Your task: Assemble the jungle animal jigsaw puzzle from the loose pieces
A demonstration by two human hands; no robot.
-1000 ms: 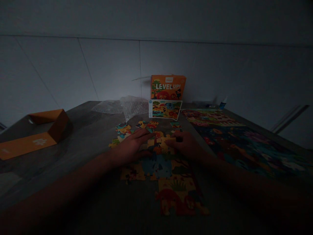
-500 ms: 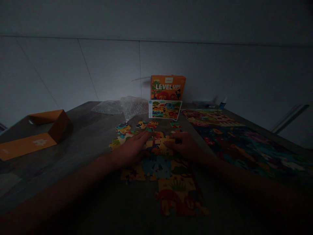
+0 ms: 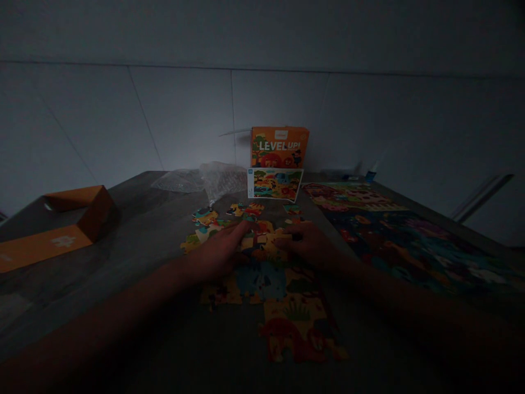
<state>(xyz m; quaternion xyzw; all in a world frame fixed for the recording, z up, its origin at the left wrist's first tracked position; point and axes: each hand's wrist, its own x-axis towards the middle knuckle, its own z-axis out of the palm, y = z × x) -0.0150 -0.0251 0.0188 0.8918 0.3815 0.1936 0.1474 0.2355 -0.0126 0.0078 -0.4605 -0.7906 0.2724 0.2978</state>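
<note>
The scene is very dark. A partly joined jigsaw puzzle with bright animal pictures lies on the grey table in front of me. My left hand rests flat on its upper left part, fingers stretched forward and touching pieces. My right hand lies on the upper right part with fingers curled down onto a yellow piece. Several loose pieces lie just beyond my left hand.
An orange "LEVEL UP!" box stands at the wall with a picture card leaning before it. Crumpled clear plastic lies left of it. An orange box lid sits far left. A finished dark puzzle covers the right side.
Both hands have stayed on the puzzle's top edge, with only slight finger shifts. The view has drifted a little to the right.
</note>
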